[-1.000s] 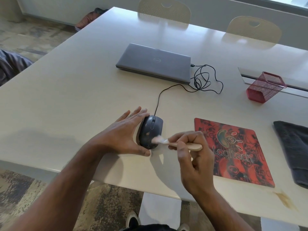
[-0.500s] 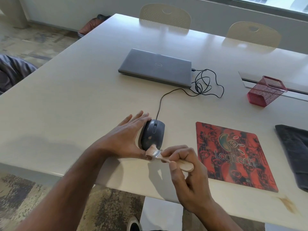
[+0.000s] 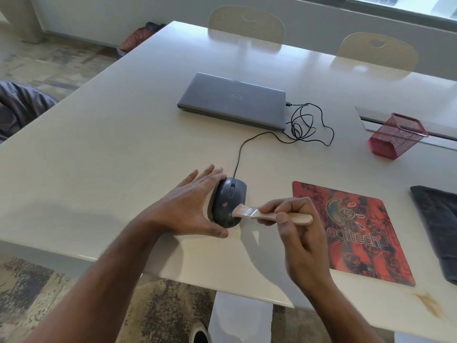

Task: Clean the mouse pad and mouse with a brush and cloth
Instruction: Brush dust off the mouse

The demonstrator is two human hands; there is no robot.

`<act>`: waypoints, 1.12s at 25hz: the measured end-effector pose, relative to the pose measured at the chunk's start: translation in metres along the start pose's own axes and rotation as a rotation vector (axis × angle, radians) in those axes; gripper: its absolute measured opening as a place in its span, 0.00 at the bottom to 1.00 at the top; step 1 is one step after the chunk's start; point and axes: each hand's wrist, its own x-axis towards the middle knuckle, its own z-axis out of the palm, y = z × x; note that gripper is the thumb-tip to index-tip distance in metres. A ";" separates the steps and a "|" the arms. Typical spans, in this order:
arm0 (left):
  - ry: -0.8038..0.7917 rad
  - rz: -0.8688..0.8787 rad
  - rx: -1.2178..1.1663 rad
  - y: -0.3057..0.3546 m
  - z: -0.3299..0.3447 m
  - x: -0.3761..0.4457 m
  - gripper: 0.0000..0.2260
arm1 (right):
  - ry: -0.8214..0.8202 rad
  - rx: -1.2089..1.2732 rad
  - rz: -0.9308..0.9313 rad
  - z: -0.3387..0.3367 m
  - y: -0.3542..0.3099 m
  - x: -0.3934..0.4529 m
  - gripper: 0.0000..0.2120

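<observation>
Wired mouse sits on the table, frame center. Left hand flat and open against its left side as a brace, not gripping. Right hand pinches the wooden brush, bristles touching the mouse's right flank. Logitech mouse pad and dark cloth wait at right, likely next.

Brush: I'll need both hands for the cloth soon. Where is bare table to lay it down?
Bare table lies left of the left hand, and between mouse and mouse pad. It is crowded around the cable.
</observation>
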 end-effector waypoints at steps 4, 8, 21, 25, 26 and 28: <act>-0.001 0.003 -0.006 -0.001 0.000 0.000 0.55 | 0.094 -0.027 0.117 -0.002 0.004 0.016 0.03; -0.008 0.006 -0.001 -0.002 0.000 0.000 0.55 | 0.001 0.121 0.093 0.004 -0.007 0.020 0.03; -0.011 0.011 -0.006 -0.001 0.000 0.000 0.54 | 0.013 -0.090 0.205 0.019 0.000 0.043 0.03; -0.008 0.005 -0.004 -0.002 0.000 0.000 0.54 | 0.026 0.026 0.167 0.008 -0.013 0.038 0.06; -0.008 0.007 -0.001 -0.001 0.000 0.000 0.54 | 0.045 0.031 0.159 0.006 -0.014 0.040 0.06; -0.012 0.011 -0.002 -0.002 0.000 0.000 0.54 | 0.095 -0.013 0.187 0.006 -0.011 0.046 0.06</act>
